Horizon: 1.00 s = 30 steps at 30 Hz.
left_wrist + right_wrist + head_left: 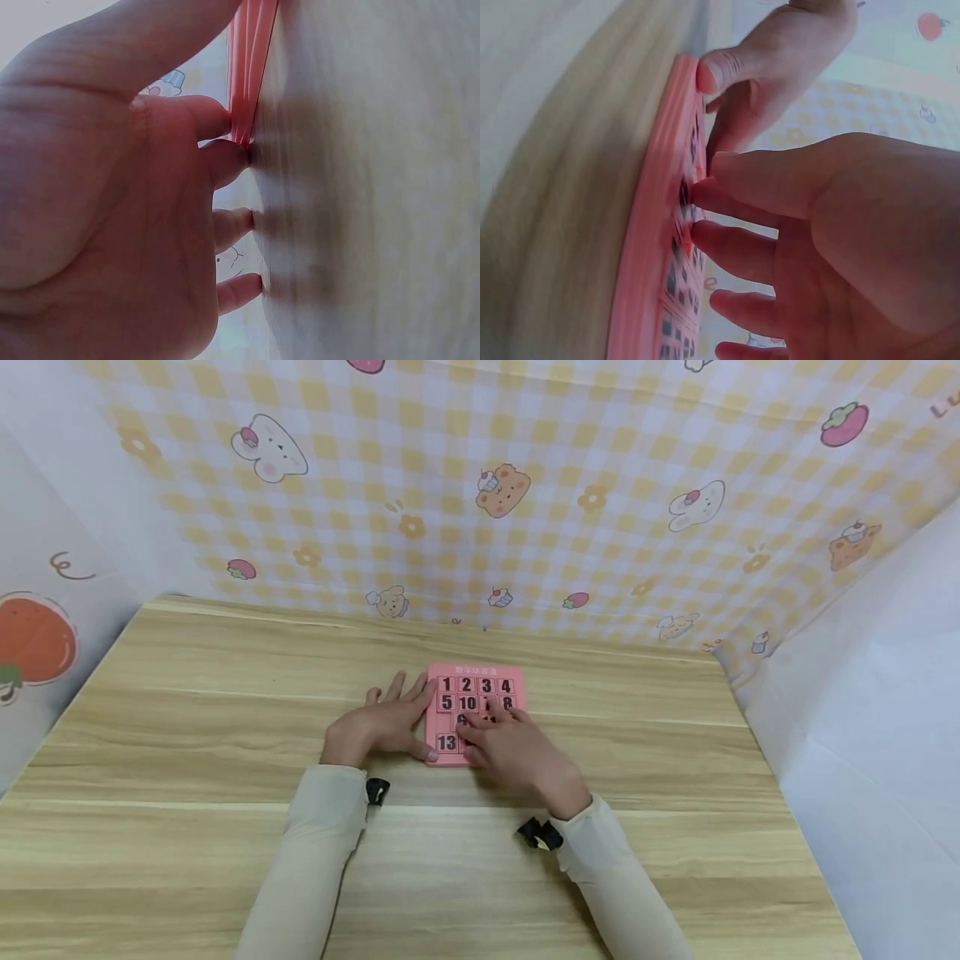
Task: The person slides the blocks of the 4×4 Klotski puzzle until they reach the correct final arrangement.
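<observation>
A pink sliding number puzzle (476, 671) lies flat on the table, its black-numbered tiles facing up. Spread along its left side is my left hand (382, 720), the thumb at the near left corner and the index finger by the upper left edge. In the left wrist view, the other fingertips (247, 291) reach down to the wood. My right hand (517, 750) is over the lower right of the puzzle, its fingertips on the tiles around the middle and hiding several. A gap shows at the left end of the third row, above the tile marked 13 (447, 742).
The wood-grain table (187, 710) extends around the puzzle. Behind it hangs a yellow checked cloth (435, 527) with cartoon prints, and white cloth (870, 693) borders the right side. Each wrist wears a small black camera mount (542, 834).
</observation>
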{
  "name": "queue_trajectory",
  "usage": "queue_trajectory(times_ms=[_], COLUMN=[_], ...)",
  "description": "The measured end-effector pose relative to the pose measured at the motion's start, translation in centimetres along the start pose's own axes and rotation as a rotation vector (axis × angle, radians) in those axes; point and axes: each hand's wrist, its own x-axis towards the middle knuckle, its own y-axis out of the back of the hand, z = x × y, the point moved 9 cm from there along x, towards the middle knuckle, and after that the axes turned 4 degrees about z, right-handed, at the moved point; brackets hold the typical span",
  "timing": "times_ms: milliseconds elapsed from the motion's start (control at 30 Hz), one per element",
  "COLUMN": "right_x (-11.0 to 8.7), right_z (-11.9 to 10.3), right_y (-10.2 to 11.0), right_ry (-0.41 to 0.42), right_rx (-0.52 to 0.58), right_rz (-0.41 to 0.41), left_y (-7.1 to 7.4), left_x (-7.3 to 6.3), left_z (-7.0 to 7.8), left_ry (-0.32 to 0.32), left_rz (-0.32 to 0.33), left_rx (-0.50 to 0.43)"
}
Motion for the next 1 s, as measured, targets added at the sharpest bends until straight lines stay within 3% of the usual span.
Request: queue_trajectory(times_ms=[600,1000], right_x=[-0.6,-0.7], right_z=[1.1,0.9], right_y=[0.3,0.4], right_ry=[-0.027,0.002], right_rx=[0.069,0.077], right_rz=[-0.028,-0.029], left_y=[-0.3,-0.3], left_x=[0.2,0.3], left_z=[0.0,-0.1], left_ry=[0.008,0.004], left_rz=[-0.012,-0.006], left_rx=[-0.001,0.013])
